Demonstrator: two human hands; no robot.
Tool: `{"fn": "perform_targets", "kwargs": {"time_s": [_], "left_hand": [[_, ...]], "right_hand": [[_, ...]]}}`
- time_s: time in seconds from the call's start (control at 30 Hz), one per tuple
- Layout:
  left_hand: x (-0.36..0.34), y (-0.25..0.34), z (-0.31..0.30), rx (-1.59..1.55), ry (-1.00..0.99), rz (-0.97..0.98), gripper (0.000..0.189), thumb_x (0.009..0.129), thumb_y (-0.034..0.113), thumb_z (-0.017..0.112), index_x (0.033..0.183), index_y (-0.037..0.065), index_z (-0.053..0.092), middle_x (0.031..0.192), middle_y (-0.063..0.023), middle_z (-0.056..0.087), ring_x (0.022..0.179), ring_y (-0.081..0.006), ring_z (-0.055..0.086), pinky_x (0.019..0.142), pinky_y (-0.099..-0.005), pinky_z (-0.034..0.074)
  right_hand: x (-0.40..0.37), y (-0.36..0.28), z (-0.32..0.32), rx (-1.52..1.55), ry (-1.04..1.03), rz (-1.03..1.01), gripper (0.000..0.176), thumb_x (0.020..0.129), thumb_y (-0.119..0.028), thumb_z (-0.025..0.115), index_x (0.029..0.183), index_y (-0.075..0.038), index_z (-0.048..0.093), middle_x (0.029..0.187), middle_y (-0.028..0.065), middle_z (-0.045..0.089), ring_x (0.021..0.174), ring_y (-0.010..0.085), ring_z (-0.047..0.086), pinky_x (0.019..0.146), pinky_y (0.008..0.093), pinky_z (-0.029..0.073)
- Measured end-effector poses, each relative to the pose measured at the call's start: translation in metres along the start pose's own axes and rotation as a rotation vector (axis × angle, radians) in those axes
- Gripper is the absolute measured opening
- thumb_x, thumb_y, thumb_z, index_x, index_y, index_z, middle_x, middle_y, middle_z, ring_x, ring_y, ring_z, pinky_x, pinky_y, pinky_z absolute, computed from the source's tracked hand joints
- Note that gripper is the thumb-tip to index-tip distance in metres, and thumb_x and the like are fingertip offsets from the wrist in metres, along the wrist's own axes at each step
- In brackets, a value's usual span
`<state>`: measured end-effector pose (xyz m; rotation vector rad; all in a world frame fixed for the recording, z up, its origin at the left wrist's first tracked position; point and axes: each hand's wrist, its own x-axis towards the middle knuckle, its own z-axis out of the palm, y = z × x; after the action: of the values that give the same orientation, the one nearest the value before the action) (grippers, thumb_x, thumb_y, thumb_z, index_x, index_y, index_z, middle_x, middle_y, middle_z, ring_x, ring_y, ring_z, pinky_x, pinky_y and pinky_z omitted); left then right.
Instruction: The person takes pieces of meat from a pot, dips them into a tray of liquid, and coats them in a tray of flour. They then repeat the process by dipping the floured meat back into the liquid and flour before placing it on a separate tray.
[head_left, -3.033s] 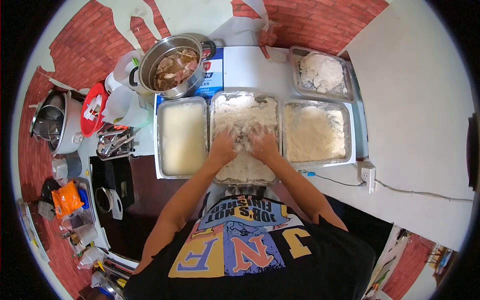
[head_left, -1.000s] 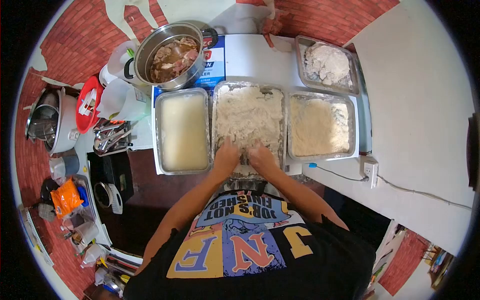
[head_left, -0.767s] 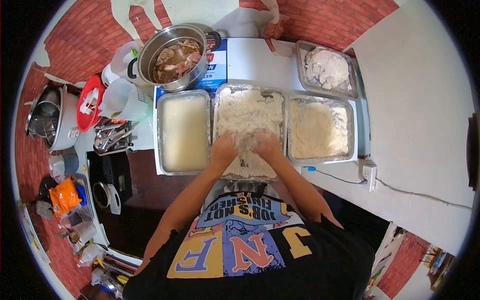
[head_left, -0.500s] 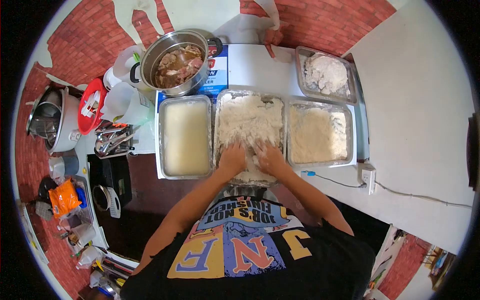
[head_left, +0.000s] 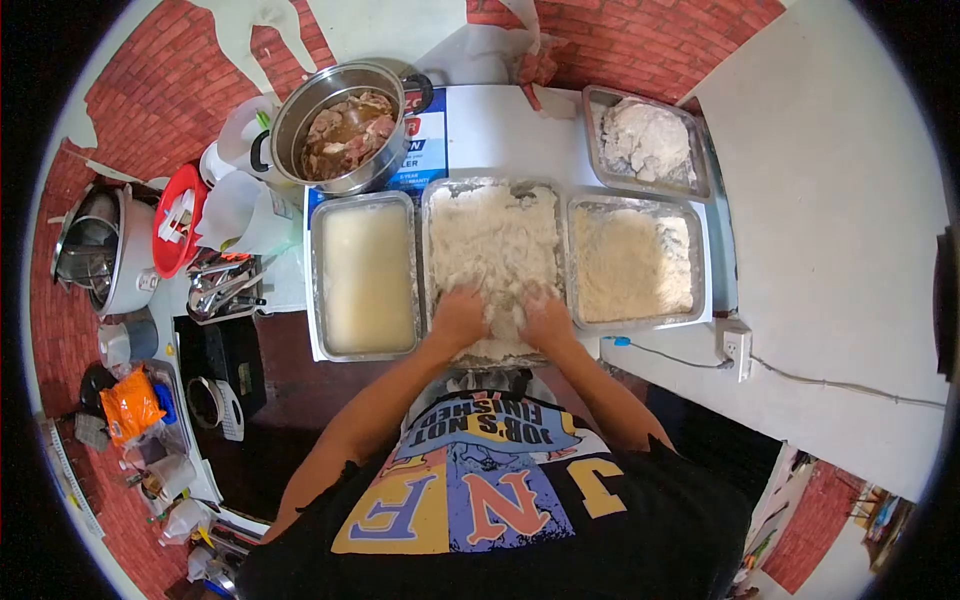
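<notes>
Loose off-white flour-like powder lies spread in the middle rectangular shiny metal tray, between a matching metal tray of pale yellowish liquid on my left and a metal tray of cream-coloured powder on my right. I have my bare left hand and bare right hand down in its near half, a narrow gap apart, with the fingers curled inward and partly buried; whether either one closes on anything under the surface, I cannot tell. Between them the surface looks lumpy, with powder-dusted clumps, though I can't make out what is inside. I judge the powder to be light, dry and soft, giving way at a touch and running out between spread fingers, so I would scoop it from below with both palms cupped and fingers together rather than pinch it from above. Any clump probably weighs more and may be softer or damp inside; I would support it underneath from two sides and press gently, since a hard squeeze could shed its coating or make it slip. The filled tray itself is likely heavier and rigid, and its opposite long rims look like the best places to take hold, kept level so nothing slides over the edge
</notes>
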<state>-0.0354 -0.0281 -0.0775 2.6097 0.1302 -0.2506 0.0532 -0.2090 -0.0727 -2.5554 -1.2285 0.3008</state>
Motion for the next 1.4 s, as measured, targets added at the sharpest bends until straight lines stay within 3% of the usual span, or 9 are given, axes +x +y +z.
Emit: {"fn": "perform_targets", "kwargs": {"time_s": [0.1,0.2,0.4,0.6,0.8,0.93,1.03,1.23,1.4], "left_hand": [[0.025,-0.021,0.015,0.03,0.526,0.113,0.047,0.071,0.023,0.069,0.109,-0.002,0.061,0.118,-0.0218,0.057,0.105,-0.0369,0.056,0.09,-0.0507,0.045],[0.064,-0.018,-0.005,0.048,0.665,0.092,0.04,0.071,0.02,0.07,0.105,-0.001,0.063,0.114,-0.022,0.058,0.105,-0.0381,0.055,0.09,-0.0487,0.046],[0.095,-0.037,-0.03,-0.041,0.083,-0.124,0.04,0.069,0.018,0.073,0.102,-0.002,0.062,0.107,-0.0241,0.062,0.104,-0.0397,0.057,0.088,-0.0425,0.047],[0.092,-0.011,-0.108,-0.442,0.208,-0.034,0.041,0.071,0.017,0.071,0.11,0.003,0.063,0.096,-0.0231,0.066,0.09,-0.038,0.064,0.081,-0.0416,0.05],[0.097,-0.02,-0.087,-0.126,0.516,0.2,0.045,0.073,0.02,0.069,0.113,0.003,0.059,0.102,-0.0213,0.064,0.094,-0.0403,0.061,0.083,-0.0457,0.049],[0.077,-0.029,-0.046,0.206,-0.042,0.002,0.055,0.075,0.019,0.065,0.125,0.002,0.051,0.109,-0.0207,0.062,0.101,-0.0362,0.06,0.084,-0.0463,0.048],[0.066,-0.042,-0.01,0.143,0.305,0.158,0.058,0.076,0.016,0.062,0.129,-0.001,0.047,0.107,-0.0205,0.062,0.101,-0.0365,0.059,0.084,-0.0477,0.047],[0.08,-0.044,-0.01,-0.246,0.218,0.066,0.066,0.077,0.011,0.061,0.136,-0.005,0.037,0.119,-0.0283,0.054,0.11,-0.0433,0.052,0.094,-0.0462,0.043],[0.099,-0.049,-0.004,-0.327,0.458,0.12,0.06,0.078,0.008,0.059,0.133,-0.005,0.039,0.114,-0.0292,0.056,0.107,-0.0442,0.054,0.09,-0.0476,0.044]], "right_hand": [[0.041,0.019,-0.001,0.024,0.205,0.048,0.043,0.082,-0.022,0.061,0.12,-0.001,0.058,0.12,0.0192,0.059,0.111,0.0379,0.055,0.102,0.0455,0.039],[0.082,0.033,0.011,-0.01,0.282,-0.031,0.044,0.08,-0.023,0.065,0.117,-0.002,0.059,0.113,0.0186,0.061,0.11,0.0367,0.055,0.103,0.0457,0.038],[0.118,0.04,-0.017,0.054,-0.113,0.048,0.053,0.072,-0.024,0.068,0.121,-0.004,0.057,0.11,0.0195,0.063,0.11,0.0359,0.055,0.099,0.0437,0.041],[0.129,0.025,-0.09,0.269,0.016,0.072,0.046,0.069,-0.017,0.065,0.113,-0.005,0.06,0.099,0.0179,0.066,0.1,0.0365,0.06,0.092,0.0428,0.045],[0.12,0.023,-0.088,0.241,0.193,-0.141,0.044,0.075,-0.018,0.068,0.116,-0.004,0.06,0.108,0.0155,0.066,0.101,0.0333,0.061,0.093,0.0417,0.046],[0.09,0.046,0.004,0.009,0.084,-0.215,0.047,0.076,-0.018,0.066,0.121,-0.005,0.057,0.116,0.0174,0.062,0.109,0.0341,0.059,0.099,0.0422,0.044],[0.076,0.042,0.013,0.13,0.108,-0.196,0.054,0.078,-0.018,0.064,0.128,-0.004,0.05,0.12,0.0205,0.06,0.112,0.0368,0.056,0.101,0.0427,0.043],[0.087,0.042,0.002,0.522,0.006,0.138,0.065,0.085,-0.018,0.057,0.141,0.002,0.032,0.129,0.0275,0.052,0.118,0.041,0.052,0.104,0.0428,0.038],[0.103,0.071,0.031,0.518,0.021,0.151,0.065,0.087,-0.018,0.053,0.143,0.005,0.03,0.137,0.0276,0.045,0.126,0.0375,0.047,0.106,0.0399,0.036]]}}
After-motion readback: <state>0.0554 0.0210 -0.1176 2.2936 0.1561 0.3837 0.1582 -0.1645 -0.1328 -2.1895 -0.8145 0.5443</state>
